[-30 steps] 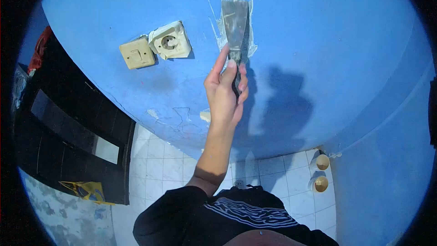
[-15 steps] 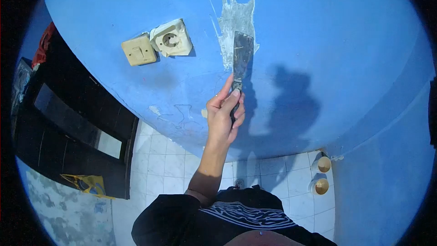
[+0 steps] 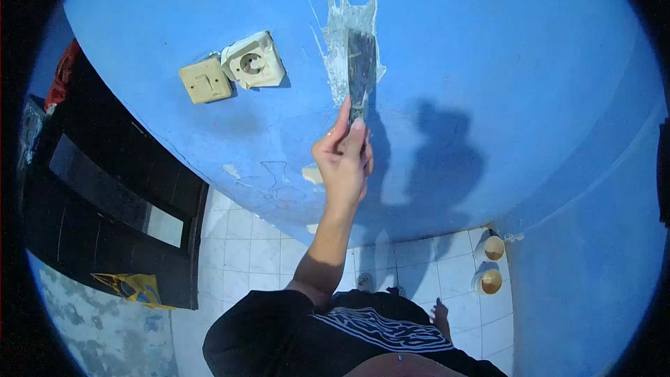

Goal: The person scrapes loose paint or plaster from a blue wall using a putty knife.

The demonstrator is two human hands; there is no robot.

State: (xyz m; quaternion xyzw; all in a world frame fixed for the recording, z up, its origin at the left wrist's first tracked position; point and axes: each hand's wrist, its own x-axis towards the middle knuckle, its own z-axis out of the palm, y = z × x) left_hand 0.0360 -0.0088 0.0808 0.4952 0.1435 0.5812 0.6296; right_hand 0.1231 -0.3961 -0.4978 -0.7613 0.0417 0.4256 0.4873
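Observation:
My left hand (image 3: 343, 160) is closed around the handle of a scraper (image 3: 361, 66), thumb in front and index finger along the neck. The scraper's dark, flat blade points up and overlaps a grey-white rough patch (image 3: 337, 35) on the blue wall (image 3: 544, 98). Whether the blade touches the wall cannot be made out. Low at the right of my body, my right hand (image 3: 441, 317) shows small beside the black shirt, fingers apart, with no object visible in it.
A light switch (image 3: 206, 80) and a loosely covered socket (image 3: 252, 61) are on the wall at left. Two round containers (image 3: 493, 248) (image 3: 489, 282) stand on the tiled floor (image 3: 457, 272) at right. Dark furniture (image 3: 105, 216) with a yellow bag (image 3: 139, 287) is at far left.
My left hand and the scraper have moved slightly up across the grey-white patch. My right hand has come into view at the lower right. The camera view has shifted slightly.

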